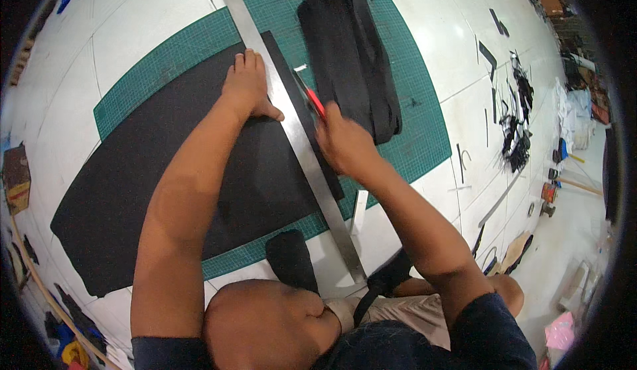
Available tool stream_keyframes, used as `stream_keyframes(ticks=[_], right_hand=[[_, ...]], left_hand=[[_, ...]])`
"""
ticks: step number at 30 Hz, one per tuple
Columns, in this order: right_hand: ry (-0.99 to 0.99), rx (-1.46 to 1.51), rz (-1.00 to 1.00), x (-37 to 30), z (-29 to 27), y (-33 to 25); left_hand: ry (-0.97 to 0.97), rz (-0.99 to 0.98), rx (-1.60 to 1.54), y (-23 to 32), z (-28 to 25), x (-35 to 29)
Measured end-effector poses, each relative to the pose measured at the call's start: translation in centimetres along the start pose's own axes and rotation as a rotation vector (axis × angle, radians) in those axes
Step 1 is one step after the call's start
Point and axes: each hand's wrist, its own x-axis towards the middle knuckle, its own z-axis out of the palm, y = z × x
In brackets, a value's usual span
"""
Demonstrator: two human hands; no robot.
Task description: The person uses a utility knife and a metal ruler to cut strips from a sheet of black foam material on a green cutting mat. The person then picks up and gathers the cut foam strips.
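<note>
A long metal straightedge lies slantwise over a large black sheet of material, close to the sheet's right edge. My left hand presses down on the straightedge and the sheet, its fingers spread and thumb out to the right. In my right hand is a red utility knife, its blade end pointing up and away, just right of the straightedge. Below them all lies a green cutting mat with grid lines. A bundle of black strips rests on the mat to the right of the knife.
Black scraps are scattered on the white tiled floor at the right. A small pale bar lies by the mat's near edge. Along the left rim runs a wooden stick. My bent legs are close to the mat's near side.
</note>
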Motion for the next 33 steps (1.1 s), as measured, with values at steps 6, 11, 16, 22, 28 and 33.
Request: stream_keyframes(ticks=[6, 11, 16, 22, 28, 33], right_hand=[[0.08, 0.047, -0.028, 12.2, 1.1, -5.8], [0.102, 0.027, -0.014, 14.3, 1.7, -6.5], [-0.003, 0.133, 0.003, 14.9, 0.2, -7.1], [-0.095, 0.03, -0.071, 9.8, 1.4, -4.1], [-0.247, 0.002, 0.173, -5.6, 4.1, 2.4], [-0.342, -0.018, 0.226, -18.0, 5.8, 6.4]], left_hand=[[0.025, -0.004, 0.013, -0.3, 0.4, -0.3], [0.083, 0.029, -0.04, -0.6, 0.9, -0.4], [0.039, 0.037, -0.014, -0.2, 0.2, -0.3], [0.079, 0.022, -0.003, -1.0, 1.0, -0.4], [0.028, -0.006, 0.018, -0.1, 0.6, 0.1], [0.085, 0.01, 0.043, -0.7, 1.4, -0.1]])
